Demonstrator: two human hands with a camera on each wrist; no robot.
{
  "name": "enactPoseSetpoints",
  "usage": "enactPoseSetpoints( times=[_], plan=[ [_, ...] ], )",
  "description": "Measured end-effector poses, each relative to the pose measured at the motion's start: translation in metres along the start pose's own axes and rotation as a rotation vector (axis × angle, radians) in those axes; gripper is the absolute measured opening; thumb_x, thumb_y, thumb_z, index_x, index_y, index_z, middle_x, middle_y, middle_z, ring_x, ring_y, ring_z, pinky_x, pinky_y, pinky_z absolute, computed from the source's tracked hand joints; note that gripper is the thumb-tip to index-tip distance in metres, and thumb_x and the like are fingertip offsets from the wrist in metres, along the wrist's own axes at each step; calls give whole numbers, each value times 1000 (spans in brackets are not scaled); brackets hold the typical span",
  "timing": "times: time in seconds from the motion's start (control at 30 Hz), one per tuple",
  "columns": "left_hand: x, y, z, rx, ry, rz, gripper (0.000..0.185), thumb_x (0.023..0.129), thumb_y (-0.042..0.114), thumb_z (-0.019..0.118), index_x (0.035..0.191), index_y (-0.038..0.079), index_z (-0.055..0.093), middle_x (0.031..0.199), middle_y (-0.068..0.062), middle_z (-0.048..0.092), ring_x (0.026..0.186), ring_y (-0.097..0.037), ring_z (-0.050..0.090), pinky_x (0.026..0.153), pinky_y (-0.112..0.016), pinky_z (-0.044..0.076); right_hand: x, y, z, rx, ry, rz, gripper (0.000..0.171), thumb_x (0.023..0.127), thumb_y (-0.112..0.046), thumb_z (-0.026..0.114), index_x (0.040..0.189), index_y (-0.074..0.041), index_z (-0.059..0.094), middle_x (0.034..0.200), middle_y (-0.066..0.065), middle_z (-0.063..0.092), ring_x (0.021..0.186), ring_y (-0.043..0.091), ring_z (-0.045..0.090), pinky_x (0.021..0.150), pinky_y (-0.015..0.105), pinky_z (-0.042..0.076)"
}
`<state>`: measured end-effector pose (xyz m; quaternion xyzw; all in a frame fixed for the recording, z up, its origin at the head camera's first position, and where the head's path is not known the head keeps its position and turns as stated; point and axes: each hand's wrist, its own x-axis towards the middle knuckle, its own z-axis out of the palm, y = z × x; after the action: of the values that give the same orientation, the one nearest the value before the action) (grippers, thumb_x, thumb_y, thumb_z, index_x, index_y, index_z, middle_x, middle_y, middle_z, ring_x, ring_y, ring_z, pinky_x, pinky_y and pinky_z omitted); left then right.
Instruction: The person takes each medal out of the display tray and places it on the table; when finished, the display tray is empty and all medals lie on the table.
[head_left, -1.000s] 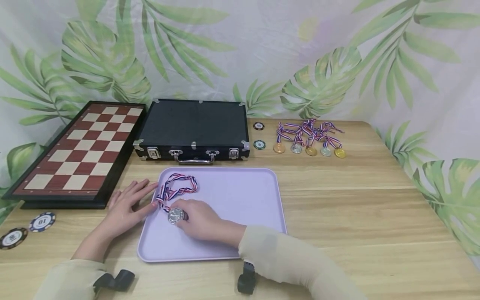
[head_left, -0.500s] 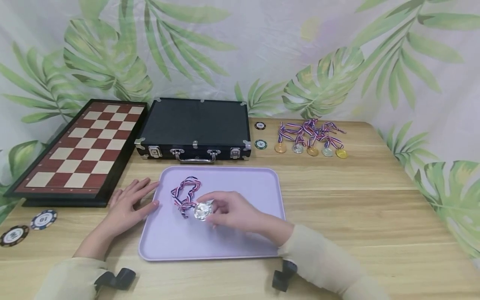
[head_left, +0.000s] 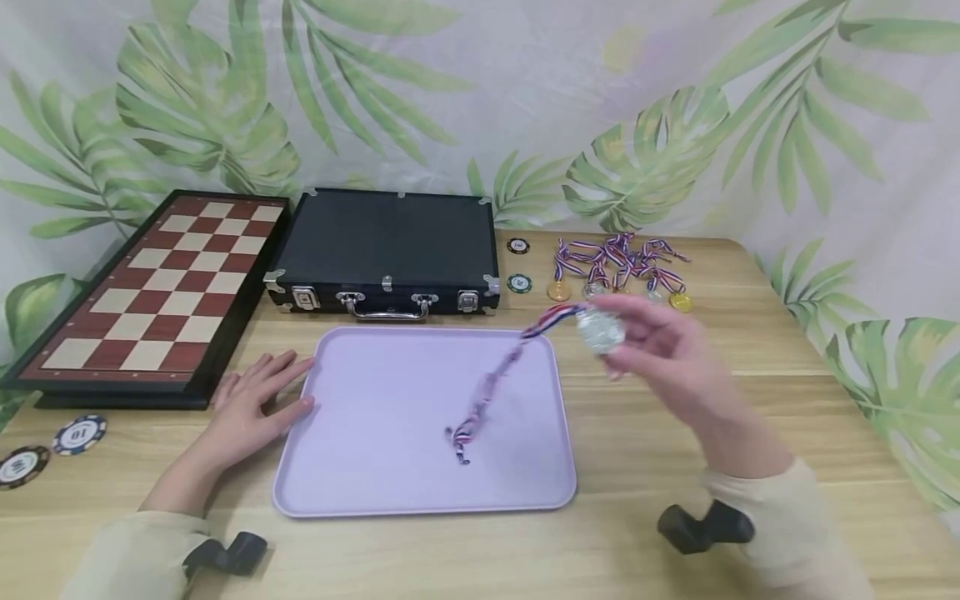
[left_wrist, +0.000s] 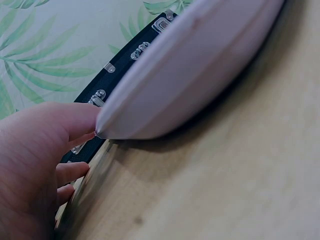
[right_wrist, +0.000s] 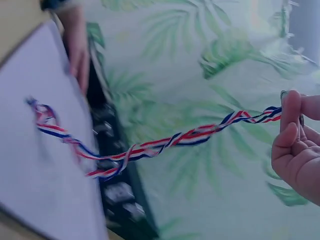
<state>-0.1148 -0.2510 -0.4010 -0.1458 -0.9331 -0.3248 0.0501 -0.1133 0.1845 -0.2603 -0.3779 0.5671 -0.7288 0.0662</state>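
Wooden desk is carrying everything you are working over. Largest on it are the red-and-cream chessboard, the black latched case and the lilac plastic tray. Your left hand is resting flat with fingers straight, touching the tray's left edge. Your right hand is pinching the silver medal, which a second ago was lying on the tray; now it is hanging over the tray's far right corner, its red-white-blue ribbon trailing down onto the tray. Beyond it the other ribboned medals are lying in a cluster. One poker chip is reading "10".
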Motion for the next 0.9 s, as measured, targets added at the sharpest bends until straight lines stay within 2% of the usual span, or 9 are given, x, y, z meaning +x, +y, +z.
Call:
enactPoseSetpoints(
  times=[0.17, 0.27, 0.43, 0.53, 0.63, 0.73, 0.83, 0.9],
  plan=[
    [1, 0, -1, 5, -1, 6, 54, 80, 30, 60, 128, 13, 43, 133, -21, 30, 124, -39, 12, 93, -55, -8, -20, -41, -32, 194, 90, -126, 43, 77, 26, 36, 120, 20, 33, 97, 27, 54, 80, 27, 55, 70, 29, 46],
    [2, 1, -1, 6, -1, 9, 54, 80, 30, 60, 128, 13, 43, 133, -21, 30, 124, -39, 12, 93, -55, -8, -31, -61, -54, 320, 173, -181, 43, 77, 29, 32, 119, 23, 30, 99, 33, 51, 80, 33, 53, 70, 33, 46],
    [1, 1, 0, 8, -2, 13, 54, 80, 29, 60, 128, 13, 43, 133, -22, 30, 124, -39, 12, 93, -56, -8, -43, -82, -92, 409, 329, -241, 40, 78, 29, 29, 117, 23, 31, 96, 37, 50, 74, 37, 53, 63, 35, 47],
    [0, 1, 0, 9, -1, 5, 54, 80, 30, 60, 128, 13, 43, 133, -21, 30, 124, -39, 12, 93, -56, -7, -48, -89, -118, 407, 430, -241, 37, 80, 26, 28, 117, 21, 35, 90, 36, 52, 68, 37, 55, 59, 35, 49],
    [1, 2, 1, 6, 1, 1, 54, 80, 30, 60, 128, 14, 43, 133, -20, 30, 124, -38, 12, 94, -55, -7, -52, -93, -151, 349, 535, -196, 36, 83, 23, 27, 116, 16, 39, 84, 33, 55, 61, 33, 57, 55, 32, 49],
    [1, 2, 1, 4, -1, 4, 54, 80, 30, 60, 128, 14, 43, 133, -21, 30, 124, -38, 12, 93, -55, -7, -47, -95, -188, 202, 717, -92, 31, 83, 20, 35, 110, 10, 46, 78, 26, 59, 54, 26, 58, 47, 27, 48],
    [0, 2, 1, 5, -2, 2, 54, 80, 30, 59, 128, 14, 43, 133, -21, 30, 125, -38, 12, 93, -55, -8, -31, -96, -222, 50, 943, 102, 32, 79, 15, 50, 108, 0, 51, 72, 17, 62, 52, 21, 58, 44, 23, 46],
    [0, 1, 2, 6, -5, 4, 54, 80, 30, 59, 129, 14, 42, 133, -21, 30, 125, -37, 11, 93, -55, -8, -17, -94, -241, -57, 1049, 245, 39, 76, 10, 57, 111, -6, 49, 69, 11, 62, 53, 16, 59, 43, 21, 45]
  ],
)
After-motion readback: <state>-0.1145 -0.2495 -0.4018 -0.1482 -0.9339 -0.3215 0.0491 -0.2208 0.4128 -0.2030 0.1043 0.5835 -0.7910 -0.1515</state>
